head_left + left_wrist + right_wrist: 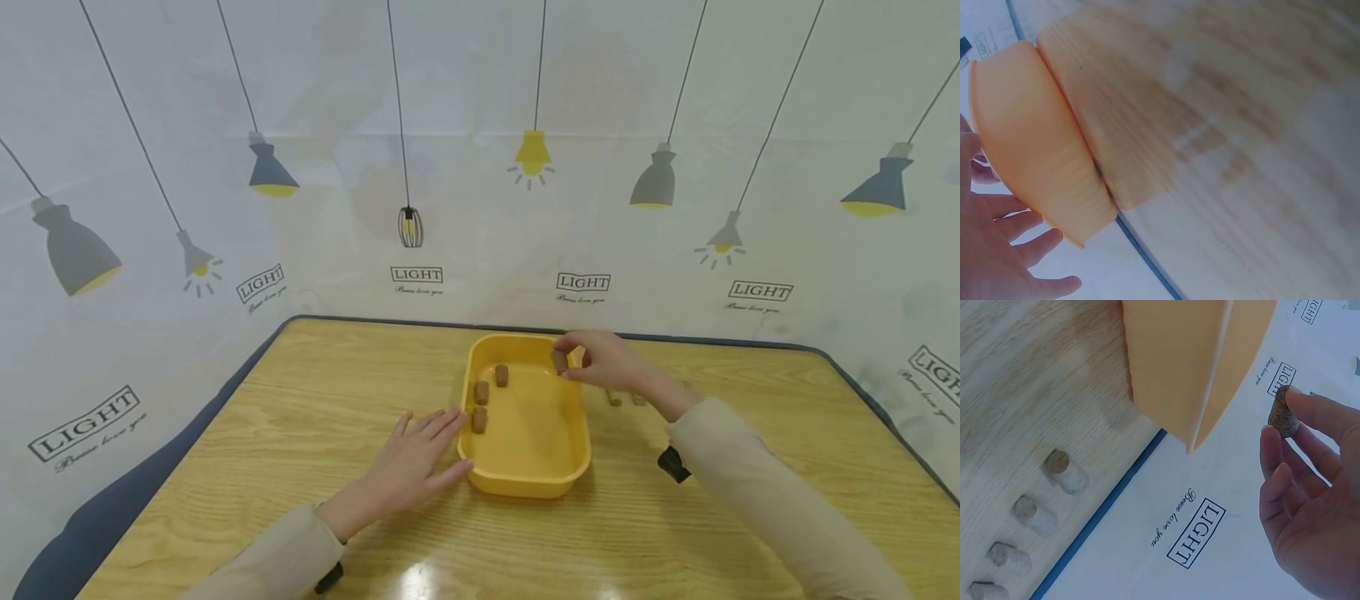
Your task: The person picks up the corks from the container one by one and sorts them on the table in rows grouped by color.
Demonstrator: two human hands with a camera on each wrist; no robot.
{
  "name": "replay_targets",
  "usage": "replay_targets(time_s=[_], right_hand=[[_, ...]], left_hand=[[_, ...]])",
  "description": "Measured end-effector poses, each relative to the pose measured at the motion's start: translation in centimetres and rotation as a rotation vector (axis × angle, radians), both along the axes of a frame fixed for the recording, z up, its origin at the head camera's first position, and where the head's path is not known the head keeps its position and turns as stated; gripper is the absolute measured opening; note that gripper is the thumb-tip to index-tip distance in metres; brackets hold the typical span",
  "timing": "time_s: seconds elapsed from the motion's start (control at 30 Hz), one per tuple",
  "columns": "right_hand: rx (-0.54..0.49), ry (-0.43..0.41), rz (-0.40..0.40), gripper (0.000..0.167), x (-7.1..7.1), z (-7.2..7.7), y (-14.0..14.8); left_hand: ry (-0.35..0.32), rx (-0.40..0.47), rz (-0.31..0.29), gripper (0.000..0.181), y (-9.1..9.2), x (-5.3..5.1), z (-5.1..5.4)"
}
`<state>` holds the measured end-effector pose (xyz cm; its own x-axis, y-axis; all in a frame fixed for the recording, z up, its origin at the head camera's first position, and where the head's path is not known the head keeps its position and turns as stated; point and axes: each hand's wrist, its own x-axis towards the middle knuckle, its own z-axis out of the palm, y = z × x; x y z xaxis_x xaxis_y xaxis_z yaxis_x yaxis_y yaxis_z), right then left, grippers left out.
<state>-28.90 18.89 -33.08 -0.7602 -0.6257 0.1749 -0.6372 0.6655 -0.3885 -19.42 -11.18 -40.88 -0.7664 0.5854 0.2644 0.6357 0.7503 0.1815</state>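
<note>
Between thumb and fingers, my right hand pinches a brown cork stopper above the far right part of a yellow plastic tub. Three similar corks are inside the tub by its left and far sides: one at the far side, another by the left wall, and a third nearer me. My left hand touches the tub's left rim with spread, fairly straight fingers and holds nothing.
Several more corks are lined up on the wooden table right of the tub, partly hidden by my right arm in the head view. A white wall sheet printed with lamps rises behind the table's dark far edge.
</note>
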Motion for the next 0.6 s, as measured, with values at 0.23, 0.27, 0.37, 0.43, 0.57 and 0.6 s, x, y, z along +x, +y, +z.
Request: replay_targets(time_s=[0.23, 0.27, 0.37, 0.43, 0.57, 0.6], right_hand=[[-0.012, 0.023, 0.008, 0.037, 1.0, -0.1, 2.0], [-0.02, 0.021, 0.008, 0.037, 1.1, -0.3, 2.3], [-0.037, 0.032, 0.019, 0.037, 1.3, -0.7, 3.3], [-0.048, 0.035, 0.02, 0.037, 1.5, -1.0, 3.9], [-0.06, 0.024, 0.014, 0.039, 2.0, -1.5, 4.9], [-0.059, 0.018, 0.013, 0.038, 2.1, -1.7, 5.1]], left_hand=[[0.005, -0.002, 0.007, 0.065, 0.0, 0.0, 0.0], [0.004, -0.003, 0.008, 0.065, 0.0, 0.0, -0.1], [0.004, -0.005, 0.009, 0.065, 0.0, 0.0, -0.1], [0.003, -0.006, 0.011, 0.065, 0.0, 0.0, -0.1], [0.001, -0.013, 0.013, 0.066, 0.0, -0.1, -0.2], [0.0, -0.014, 0.013, 0.066, 0.0, -0.1, -0.2]])
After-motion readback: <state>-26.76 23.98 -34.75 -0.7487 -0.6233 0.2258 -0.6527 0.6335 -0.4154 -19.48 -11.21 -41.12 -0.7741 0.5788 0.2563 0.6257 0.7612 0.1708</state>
